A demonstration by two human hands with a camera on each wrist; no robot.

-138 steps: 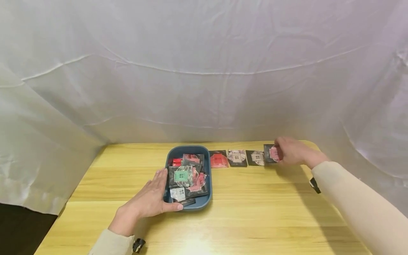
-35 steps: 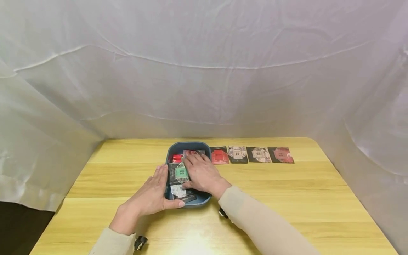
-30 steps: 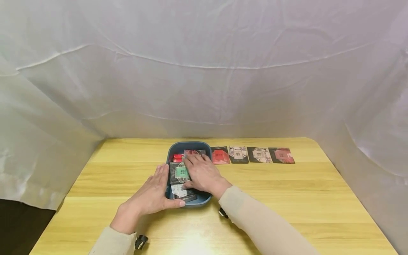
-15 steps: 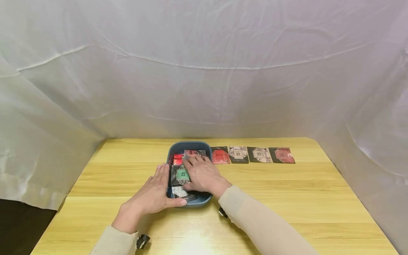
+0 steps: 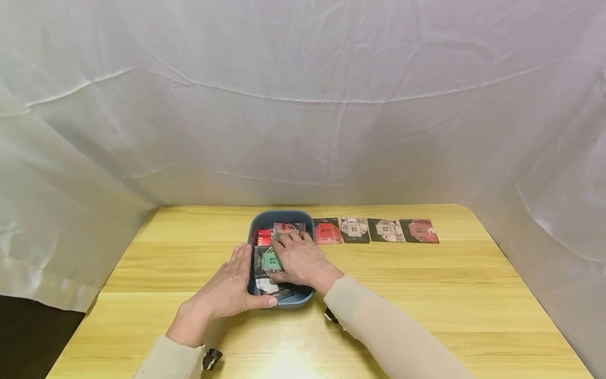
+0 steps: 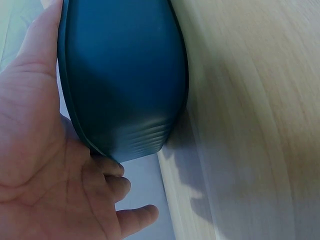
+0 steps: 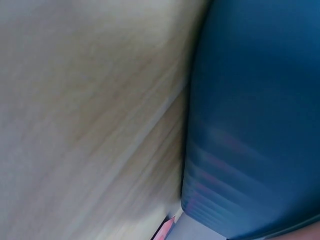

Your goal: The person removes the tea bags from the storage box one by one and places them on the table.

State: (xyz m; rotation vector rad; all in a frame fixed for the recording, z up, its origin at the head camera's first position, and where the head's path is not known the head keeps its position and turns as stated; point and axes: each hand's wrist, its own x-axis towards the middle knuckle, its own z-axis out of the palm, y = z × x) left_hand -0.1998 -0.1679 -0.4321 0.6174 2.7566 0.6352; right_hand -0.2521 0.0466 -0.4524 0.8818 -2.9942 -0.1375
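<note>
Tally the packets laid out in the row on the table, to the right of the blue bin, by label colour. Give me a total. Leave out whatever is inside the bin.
Reddish-label packets: 2
Beige-label packets: 2
Total: 4

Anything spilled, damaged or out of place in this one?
Nothing looks spilled or damaged. The packets in the blue bin lie jumbled, partly hidden by the right hand, while the row of four packets on the table looks orderly.
</note>
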